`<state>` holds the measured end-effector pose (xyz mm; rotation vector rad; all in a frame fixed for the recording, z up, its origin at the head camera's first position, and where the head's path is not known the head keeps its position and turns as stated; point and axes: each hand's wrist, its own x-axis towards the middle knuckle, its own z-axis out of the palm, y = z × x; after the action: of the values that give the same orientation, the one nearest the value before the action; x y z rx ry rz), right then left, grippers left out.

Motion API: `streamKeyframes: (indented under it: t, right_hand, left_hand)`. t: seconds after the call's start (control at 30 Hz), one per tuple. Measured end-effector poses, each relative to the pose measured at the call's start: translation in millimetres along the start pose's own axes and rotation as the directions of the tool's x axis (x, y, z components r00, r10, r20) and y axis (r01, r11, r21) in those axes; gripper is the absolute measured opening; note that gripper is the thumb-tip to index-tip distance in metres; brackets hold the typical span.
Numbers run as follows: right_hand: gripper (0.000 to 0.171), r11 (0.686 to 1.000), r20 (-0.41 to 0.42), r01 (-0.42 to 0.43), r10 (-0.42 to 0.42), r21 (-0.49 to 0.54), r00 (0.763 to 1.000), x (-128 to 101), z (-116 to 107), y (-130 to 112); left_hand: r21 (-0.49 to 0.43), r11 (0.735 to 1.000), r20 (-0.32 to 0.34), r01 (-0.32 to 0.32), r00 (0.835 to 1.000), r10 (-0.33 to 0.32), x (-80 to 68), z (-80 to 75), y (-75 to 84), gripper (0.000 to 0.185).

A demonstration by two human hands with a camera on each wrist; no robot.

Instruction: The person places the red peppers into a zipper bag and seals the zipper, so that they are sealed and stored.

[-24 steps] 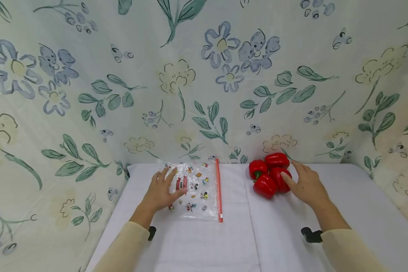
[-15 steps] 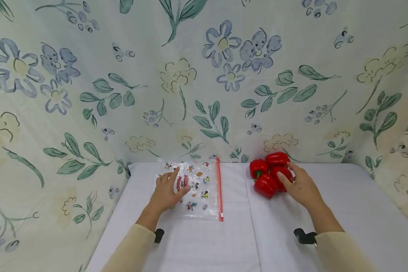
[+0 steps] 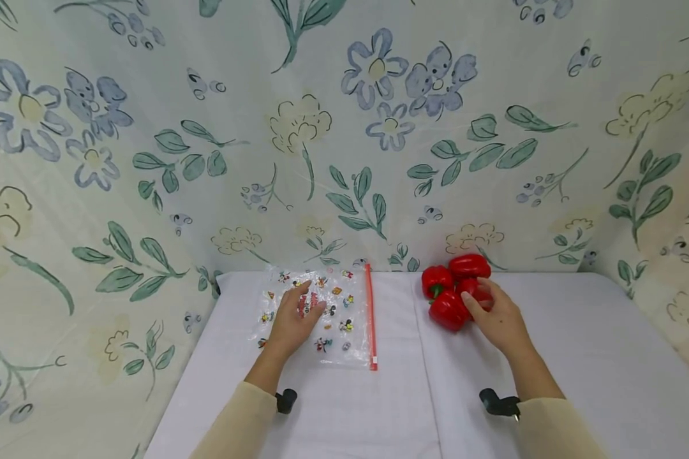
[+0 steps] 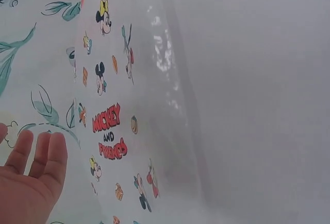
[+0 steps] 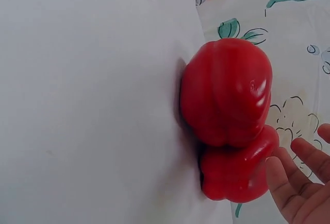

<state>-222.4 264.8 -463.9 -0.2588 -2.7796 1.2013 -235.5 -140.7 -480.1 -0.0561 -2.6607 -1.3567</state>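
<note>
A clear zip bag (image 3: 344, 347) printed with cartoon figures and red "Mickey and Friends" lettering lies flat on the white cloth, its red slider strip (image 3: 370, 312) along the right side. My left hand (image 3: 295, 320) is over the bag's left half, fingers relaxed and holding nothing; the left wrist view shows these fingertips (image 4: 56, 147) apart from the print. On the right, several glossy red bell peppers sit clustered. My right hand (image 3: 498, 322) reaches around the right side of the rightmost pepper (image 3: 476, 292), partly hiding it. In the right wrist view its fingers are loosely spread beside the lower pepper (image 5: 237, 175).
The white cloth (image 3: 396, 408) covers the table, with a fold line running between the bag and the peppers. A flower-printed curtain (image 3: 344, 127) rises right behind the table's back edge. Black camera mounts (image 3: 499, 403) sit at both wrists.
My left hand has slid rightward over the bag, uncovering its left edge. My right hand has shifted slightly left, closer over the rightmost pepper. Bag and peppers have stayed in place.
</note>
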Motion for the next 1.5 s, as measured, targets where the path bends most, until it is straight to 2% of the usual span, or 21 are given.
streamKeyframes:
  t: [0.2, 0.4, 0.5, 0.6, 0.67, 0.77, 0.93, 1.23, 1.5]
  right_hand:
    - [0.076, 0.992, -0.02, -0.057, 0.059, 0.108, 0.998, -5, 6, -1]
    - [0.071, 0.979, -0.074, -0.086, 0.101, 0.184, 0.992, -8, 13, 1]
    - [0.067, 0.954, -0.094, -0.105, 0.136, 0.279, 0.986, -10, 17, 2]
    - [0.064, 0.916, -0.108, -0.125, 0.179, 0.38, 0.978, -12, 20, 3]
    - [0.063, 0.901, -0.12, -0.133, 0.199, 0.413, 0.973, -14, 23, 4]
    - [0.064, 0.9, -0.131, -0.143, 0.214, 0.411, 0.968, -17, 27, 7]
    - [0.064, 0.901, -0.137, -0.147, 0.22, 0.407, 0.966, -19, 29, 9]
    - [0.062, 0.923, -0.174, -0.131, 0.206, 0.362, 0.963, -19, 33, 4]
    - [0.061, 0.92, -0.181, -0.115, 0.194, 0.374, 0.964, -23, 39, 4]
  left_hand:
    - [-0.129, 0.992, -0.027, 0.017, 0.999, -0.021, -1.8, 6.9, 4.7, 0.063]
    - [-0.18, 0.982, -0.04, 0.056, 0.997, -0.064, -3.2, 17.7, 7.4, 0.06]
    - [-0.226, 0.968, -0.037, 0.106, 0.992, -0.117, -4.9, 23.6, 10.5, 0.059]
    - [-0.282, 0.947, -0.02, 0.156, 0.985, -0.169, -6.6, 29.4, 14.0, 0.058]
    - [-0.328, 0.929, -0.008, 0.172, 0.983, -0.184, -7.7, 32.6, 15.3, 0.058]
    - [-0.365, 0.918, -0.012, 0.154, 0.985, -0.17, -9.2, 36.6, 15.6, 0.056]
    - [-0.349, 0.929, -0.026, 0.126, 0.989, -0.144, -10.4, 43.5, 15.5, 0.054]
    - [-0.356, 0.924, 0.014, 0.142, 0.989, -0.147, -10.9, 59.0, 21.9, 0.055]
    - [-0.339, 0.931, 0.034, 0.138, 0.99, -0.134, -13.0, 69.2, 25.3, 0.052]
